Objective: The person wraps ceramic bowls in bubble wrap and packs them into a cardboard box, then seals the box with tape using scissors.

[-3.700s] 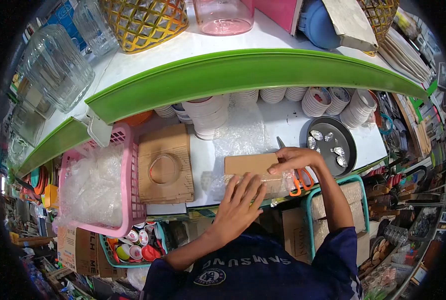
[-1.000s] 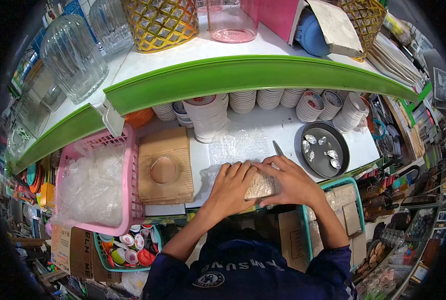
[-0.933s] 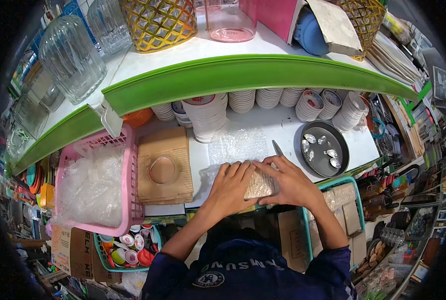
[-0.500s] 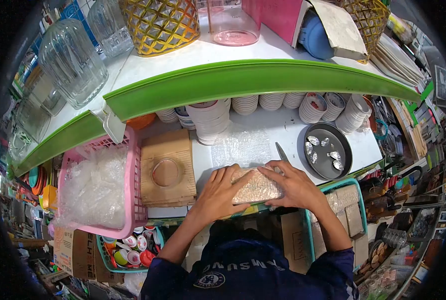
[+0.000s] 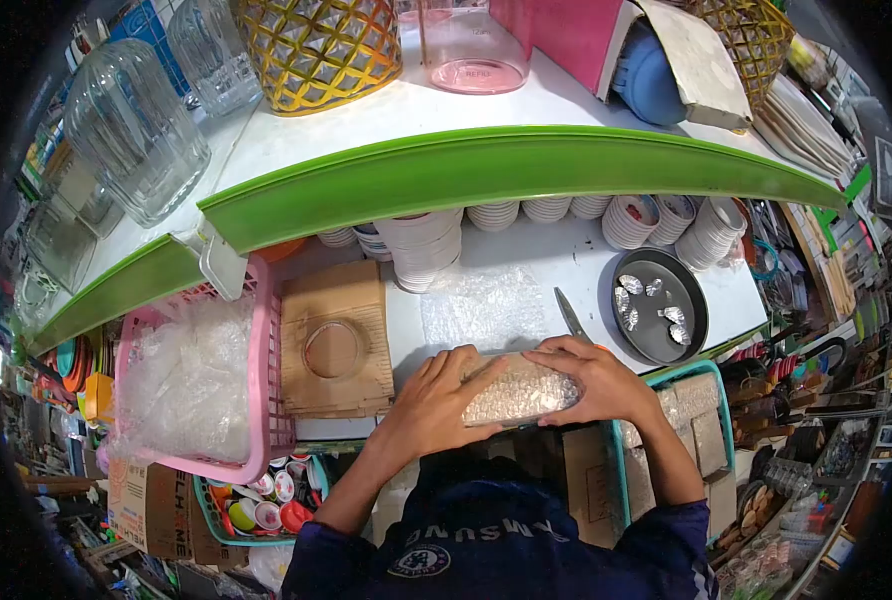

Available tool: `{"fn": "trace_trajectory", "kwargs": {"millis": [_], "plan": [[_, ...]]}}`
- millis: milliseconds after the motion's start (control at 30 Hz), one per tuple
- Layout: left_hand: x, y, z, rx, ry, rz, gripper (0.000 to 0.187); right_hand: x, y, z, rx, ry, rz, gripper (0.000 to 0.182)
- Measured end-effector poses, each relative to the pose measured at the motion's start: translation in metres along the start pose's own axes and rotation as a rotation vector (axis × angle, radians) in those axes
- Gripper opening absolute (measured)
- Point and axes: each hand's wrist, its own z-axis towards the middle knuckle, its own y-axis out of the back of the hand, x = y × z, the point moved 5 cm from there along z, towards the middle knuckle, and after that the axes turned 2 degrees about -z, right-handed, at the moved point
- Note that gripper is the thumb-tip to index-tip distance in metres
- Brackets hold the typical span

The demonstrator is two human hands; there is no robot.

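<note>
A box-shaped package wrapped in bubble wrap (image 5: 522, 391) is held between my two hands at the front edge of the counter. My left hand (image 5: 434, 402) grips its left end, the thumb along the front face. On the right end, my right hand (image 5: 606, 382) is closed round the corner. Beyond the package lies a flat sheet of clear bubble wrap (image 5: 484, 305). A pointed blade (image 5: 570, 312) rests beside that sheet, its lower end partly hidden behind my right hand. To the left, a roll of tape (image 5: 333, 326) sits on stacked cardboard (image 5: 351, 290).
A pink basket (image 5: 263, 400) full of bubble wrap stands left. A dark round pan (image 5: 700, 300) with foil pieces sits right, above a teal basket (image 5: 728, 430) of wrapped packages. Stacked white bowls (image 5: 426, 250) line the back, under a green-edged shelf (image 5: 526, 160) bearing glassware.
The package has tilted, so more of its bubble-wrapped front face shows. Both hands have moved slightly with it, the right one a little lower and to the right.
</note>
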Motion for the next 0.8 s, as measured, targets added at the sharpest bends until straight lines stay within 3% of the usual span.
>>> {"fn": "trace_trajectory", "kwargs": {"millis": [367,800], "plan": [[0.002,0.000,0.000,0.029,0.042,-0.060,0.082,-0.007,-0.003,-0.002,-0.007,-0.092,0.059,0.083],[0.020,0.004,0.005,-0.069,0.291,-0.330,0.082,-0.030,-0.005,0.011,-0.062,-0.208,0.410,0.079]]}}
